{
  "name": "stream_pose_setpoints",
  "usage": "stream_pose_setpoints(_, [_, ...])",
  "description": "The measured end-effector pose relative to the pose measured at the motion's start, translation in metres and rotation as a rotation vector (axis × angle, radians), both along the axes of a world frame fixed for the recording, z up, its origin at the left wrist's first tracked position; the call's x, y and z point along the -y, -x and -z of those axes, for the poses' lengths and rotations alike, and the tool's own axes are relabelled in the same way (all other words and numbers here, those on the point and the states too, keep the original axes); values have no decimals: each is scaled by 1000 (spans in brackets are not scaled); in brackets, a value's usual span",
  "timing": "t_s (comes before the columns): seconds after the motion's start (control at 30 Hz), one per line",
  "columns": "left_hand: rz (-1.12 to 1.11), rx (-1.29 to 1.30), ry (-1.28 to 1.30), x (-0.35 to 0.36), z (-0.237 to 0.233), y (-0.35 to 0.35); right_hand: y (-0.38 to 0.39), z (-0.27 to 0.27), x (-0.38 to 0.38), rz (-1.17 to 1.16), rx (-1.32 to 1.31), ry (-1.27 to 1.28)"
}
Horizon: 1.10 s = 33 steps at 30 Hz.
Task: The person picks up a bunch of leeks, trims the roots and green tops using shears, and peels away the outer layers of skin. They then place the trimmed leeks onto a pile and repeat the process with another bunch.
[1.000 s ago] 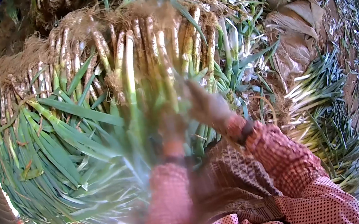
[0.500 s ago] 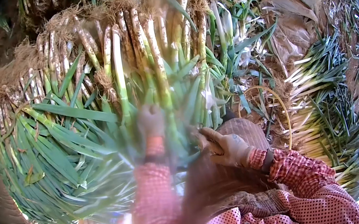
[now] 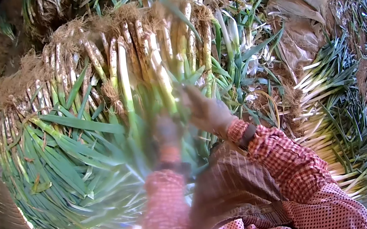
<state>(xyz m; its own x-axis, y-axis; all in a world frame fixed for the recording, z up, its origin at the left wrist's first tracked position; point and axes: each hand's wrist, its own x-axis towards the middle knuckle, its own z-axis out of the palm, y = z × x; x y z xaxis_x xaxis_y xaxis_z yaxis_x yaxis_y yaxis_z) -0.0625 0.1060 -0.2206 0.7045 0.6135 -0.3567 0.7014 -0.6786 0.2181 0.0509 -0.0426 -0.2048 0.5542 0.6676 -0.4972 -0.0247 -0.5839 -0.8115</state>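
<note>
A broad heap of long green-leaved stalks [image 3: 75,127] with pale, soil-marked stems and brown roots fills the left and centre. My left hand [image 3: 166,129], smeared by motion, is at the lower part of the central stalks, over the green leaves; its fingers cannot be made out. One whitish stalk [image 3: 159,70] rises above it, roots toward the top. My right hand [image 3: 209,112], in a pale covering, reaches beside that stalk from the right, its fingertips blurred. Whether it grips anything is unclear.
Cleaner white-stemmed stalks [image 3: 318,131] lie in a row at the right. Behind them is a crumpled brown sheet [image 3: 301,9]. A thin yellowish loop [image 3: 274,105] lies between the two piles. More rooted stalks are at the top left.
My right hand has moved up and left, from above my knee to beside the central stalks. My left hand has shifted slightly right and down. A stalk between them now shows whiter.
</note>
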Motion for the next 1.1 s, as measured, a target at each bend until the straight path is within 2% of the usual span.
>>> stream_pose_setpoints(0.07, [135,134,-100,-8,18,-12,-16,9,-19,41,41,-28])
stream_pose_setpoints(0.13, [10,36,-36,-16,42,-27,-35,6,-33,31,-2,5])
stream_pose_setpoints(0.17, [-4,91,-29,-21,54,-29,-46,3,-40,8,-47,46])
stream_pose_setpoints(0.2, [-35,23,9,-21,49,-37,-53,1,-42,-14,-91,87])
stream_pose_setpoints(0.23, [-64,-42,46,-22,35,-50,-50,8,-40,88,-27,23])
stream_pose_setpoints(0.27, [-93,-109,82,-23,20,-64,-47,14,-31,75,-39,4])
stream_pose_setpoints(0.3, [-84,-249,35,-26,11,-77,-45,10,-20,61,-55,-13])
stream_pose_setpoints(0.4, [-226,-11,277,-43,41,-71,-29,-11,30,121,-181,-78])
stream_pose_setpoints(0.47, [-200,190,349,-30,-6,-117,-16,-28,60,127,-270,-42])
stream_pose_setpoints(0.5, [-263,173,441,-38,0,-141,-6,-28,72,141,-267,-85])
stream_pose_setpoints(0.57, [-353,337,587,-35,-26,-194,8,-28,85,175,-250,-186])
stream_pose_setpoints(0.63, [-277,138,512,-31,-38,-205,4,-29,85,205,-325,-143])
stream_pose_setpoints(0.7, [1,-63,413,-47,18,-168,-3,-38,86,194,-315,-63])
stream_pose_setpoints(0.73, [46,-173,373,-51,25,-154,-5,-38,87,188,-322,-91])
stream_pose_setpoints(0.77, [22,-130,295,-55,33,-139,-5,-37,89,184,-331,-115])
stream_pose_setpoints(0.87, [138,-347,420,-93,-15,-177,-3,-32,91,188,-380,-142])
stream_pose_setpoints(0.9, [262,-304,483,-126,-9,-202,-2,-28,89,194,-386,-158])
stream_pose_setpoints(1.0, [524,30,284,-208,-77,-288,-14,-17,72,115,-432,-66])
stream_pose_setpoints(1.07, [53,280,584,-213,-141,-298,-27,-11,52,205,-384,-135])
stream_pose_setpoints(1.1, [-60,339,540,-211,-140,-281,-27,6,44,316,-302,-259])
